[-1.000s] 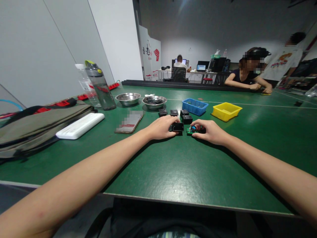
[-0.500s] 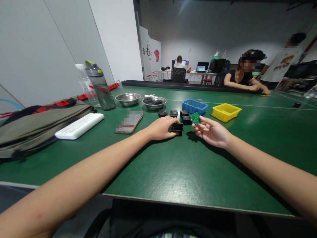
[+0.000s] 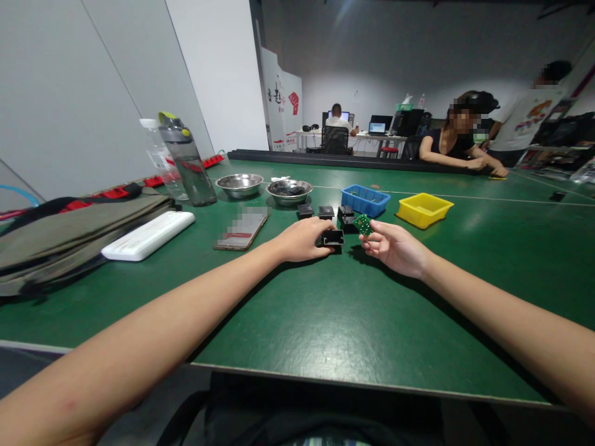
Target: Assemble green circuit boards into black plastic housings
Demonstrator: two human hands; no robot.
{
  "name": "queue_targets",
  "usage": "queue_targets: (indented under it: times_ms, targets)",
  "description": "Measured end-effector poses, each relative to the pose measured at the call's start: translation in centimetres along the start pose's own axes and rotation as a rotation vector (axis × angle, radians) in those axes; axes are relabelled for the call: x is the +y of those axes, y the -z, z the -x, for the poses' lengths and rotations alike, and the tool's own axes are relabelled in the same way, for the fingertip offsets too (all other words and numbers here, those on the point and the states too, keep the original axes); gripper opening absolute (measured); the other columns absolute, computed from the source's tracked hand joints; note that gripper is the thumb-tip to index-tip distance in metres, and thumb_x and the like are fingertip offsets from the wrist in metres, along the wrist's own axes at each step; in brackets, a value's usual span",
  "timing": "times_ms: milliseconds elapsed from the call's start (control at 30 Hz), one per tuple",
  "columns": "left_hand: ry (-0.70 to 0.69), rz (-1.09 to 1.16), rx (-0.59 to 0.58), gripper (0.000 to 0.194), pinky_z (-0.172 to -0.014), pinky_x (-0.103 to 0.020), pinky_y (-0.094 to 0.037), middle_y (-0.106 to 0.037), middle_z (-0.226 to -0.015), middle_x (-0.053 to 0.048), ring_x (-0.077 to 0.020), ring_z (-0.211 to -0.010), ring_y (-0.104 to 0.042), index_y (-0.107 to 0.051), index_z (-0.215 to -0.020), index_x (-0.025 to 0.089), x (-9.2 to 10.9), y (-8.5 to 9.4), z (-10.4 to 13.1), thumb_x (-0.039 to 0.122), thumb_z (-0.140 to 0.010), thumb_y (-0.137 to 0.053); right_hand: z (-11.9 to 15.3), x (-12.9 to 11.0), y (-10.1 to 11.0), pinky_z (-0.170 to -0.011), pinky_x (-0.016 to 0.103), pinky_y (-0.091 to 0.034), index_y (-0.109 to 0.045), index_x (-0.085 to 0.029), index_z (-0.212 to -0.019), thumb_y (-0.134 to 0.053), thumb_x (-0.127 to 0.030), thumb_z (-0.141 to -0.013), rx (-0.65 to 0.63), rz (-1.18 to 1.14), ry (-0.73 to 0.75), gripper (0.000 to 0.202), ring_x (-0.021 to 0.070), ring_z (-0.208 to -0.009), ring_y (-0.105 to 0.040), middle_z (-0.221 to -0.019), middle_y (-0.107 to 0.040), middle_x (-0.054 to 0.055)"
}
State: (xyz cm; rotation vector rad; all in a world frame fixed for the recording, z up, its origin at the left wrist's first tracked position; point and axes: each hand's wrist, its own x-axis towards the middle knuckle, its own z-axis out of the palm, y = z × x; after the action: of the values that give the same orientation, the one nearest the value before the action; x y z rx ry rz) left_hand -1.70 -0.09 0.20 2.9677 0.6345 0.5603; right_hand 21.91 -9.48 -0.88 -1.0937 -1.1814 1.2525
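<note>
Lying at far left on the green table [image 3: 325, 322]: a grey bag [image 3: 69, 232] with a red-and-black strap, a white bar [image 3: 147, 235] resting just beside it. Standing behind these, two bottles [image 3: 183, 160], one clear, one smoky with a green-trimmed lid. Lying face up near the middle, a phone [image 3: 242, 228]. Sitting beyond it, two steel bowls [image 3: 263, 186] side by side, the right one holding something dark. Reaching in from the lower left, the left hand [image 3: 302, 238], resting on the table with fingers curled round a black case [image 3: 333, 238], pinning it down; the case's open face showing towards the camera. Waiting just behind the case, four more black parts [image 3: 325, 212], two to the left and two stacked close together on the right. Hovering just right of the case and slightly above the table, the right hand [image 3: 395, 248], palm up, pinching a small green board [image 3: 362, 224] between thumb and fingertips, the other fingers loosely curled; the board tilting, held in the air just beside the case and in front of the stacked parts. Sitting further back, a blue tray [image 3: 367, 199], then a yellow tray [image 3: 424, 209] near it. Leaning on the far edge of the table at right, a seated person [image 3: 453, 145], with another standing behind.
</note>
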Motion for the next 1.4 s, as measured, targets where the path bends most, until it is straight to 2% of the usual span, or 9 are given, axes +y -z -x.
queue_targets:
  times_ms: [133, 233, 333, 467, 600, 733, 900, 1267, 1400]
  targets:
    - [-0.025, 0.002, -0.021, 0.034, -0.086, -0.036, -0.051, -0.072, -0.107, -0.01, -0.0248, -0.097, -0.067, -0.063, -0.114, 0.016, -0.1, -0.1, 0.0, 0.038, -0.087, -0.067, 0.6, -0.1, -0.3, -0.064, 0.032, -0.05, -0.066, -0.022, -0.105, -0.081, -0.044, -0.073, 0.098, 0.357, 0.335, 0.041, 0.017, -0.069, -0.061, -0.08, -0.067, 0.001]
    - [-0.067, 0.017, -0.027, 0.037, -0.088, -0.037, -0.051, -0.071, -0.108, -0.011, -0.0259, -0.099, -0.066, -0.064, -0.117, 0.016, -0.1, -0.1, 0.0, 0.04, -0.088, -0.067, 1.3, -0.6, -0.5, -0.067, 0.034, -0.05, -0.069, -0.022, -0.109, -0.077, -0.036, -0.08, 0.131, 0.764, 0.614, 0.033, 0.0179, -0.07, -0.06, -0.083, -0.067, 0.003]
    - [-0.098, 0.04, -0.04, 0.039, -0.091, -0.039, -0.051, -0.07, -0.109, -0.012, -0.0263, -0.101, -0.065, -0.064, -0.118, 0.016, -0.1, -0.1, 0.0, 0.042, -0.089, -0.067, 1.7, -0.9, -0.6, -0.068, 0.034, -0.052, -0.069, -0.023, -0.112, -0.072, -0.034, -0.086, 0.14, 0.954, 0.77, 0.029, 0.0195, -0.074, -0.062, -0.086, -0.069, 0.005]
    - [-0.123, 0.038, -0.05, 0.043, -0.094, -0.039, -0.05, -0.068, -0.111, -0.012, -0.0263, -0.105, -0.063, -0.063, -0.122, 0.016, 0.1, 0.0, 0.1, 0.044, -0.089, -0.067, 1.6, -0.8, -0.4, -0.07, 0.035, -0.054, -0.068, -0.023, -0.112, -0.069, -0.033, -0.088, 0.068, 1.07, 0.838, 0.026, 0.0207, -0.076, -0.064, -0.092, -0.071, 0.007]
    - [-0.177, 0.049, 0.07, 0.05, -0.096, -0.04, -0.049, -0.068, -0.118, -0.014, -0.0272, -0.109, -0.061, -0.059, -0.128, 0.015, 0.7, 0.4, -0.1, 0.048, -0.091, -0.065, 1.3, -0.6, -0.3, -0.072, 0.035, -0.055, -0.069, -0.023, -0.11, -0.066, -0.031, -0.09, 0.041, 1.102, 0.886, 0.022, 0.0208, -0.078, -0.065, -0.097, -0.072, 0.008]
    - [-0.241, 0.028, 0.175, 0.041, -0.096, -0.04, -0.049, -0.069, -0.113, -0.013, -0.0259, -0.106, -0.061, -0.062, -0.121, 0.016, 1.3, 0.8, -0.1, 0.047, -0.094, -0.061, 1.3, -0.6, -0.5, -0.072, 0.034, -0.055, -0.069, -0.023, -0.109, -0.066, -0.033, -0.091, 0.043, 1.108, 0.915, 0.02, 0.0209, -0.079, -0.066, -0.097, -0.073, 0.009]
    - [-0.257, -0.057, 0.219, 0.032, -0.091, -0.039, -0.05, -0.069, -0.106, -0.011, -0.0243, -0.101, -0.062, -0.066, -0.112, 0.018, 1.7, 0.9, 0.0, 0.045, -0.097, -0.056, 1.4, -0.6, -0.6, -0.073, 0.034, -0.056, -0.068, -0.024, -0.107, -0.067, -0.034, -0.091, 0.042, 1.109, 0.924, 0.019, 0.0209, -0.08, -0.067, -0.096, -0.073, 0.008]
    - [-0.398, -0.116, 0.399, 0.025, -0.078, -0.034, -0.052, -0.071, -0.094, -0.01, -0.02, -0.084, -0.063, -0.067, -0.104, 0.014, 1.5, 0.5, 0.0, 0.036, -0.096, -0.06, 1.2, -0.3, -0.6, -0.066, 0.028, -0.054, -0.06, -0.023, -0.103, -0.068, -0.026, -0.092, 0.045, 1.097, 1.144, 0.015, 0.0163, -0.075, -0.065, -0.091, -0.07, 0.004]
    - [-0.41, -0.123, 0.404, 0.024, -0.078, -0.033, -0.053, -0.071, -0.094, -0.01, -0.0195, -0.083, -0.062, -0.067, -0.105, 0.014, 1.5, 0.4, -0.1, 0.035, -0.096, -0.06, 1.2, -0.4, -0.6, -0.065, 0.027, -0.054, -0.06, -0.023, -0.103, -0.069, -0.025, -0.091, 0.047, 1.093, 1.164, 0.015, 0.0159, -0.074, -0.065, -0.089, -0.069, 0.004]
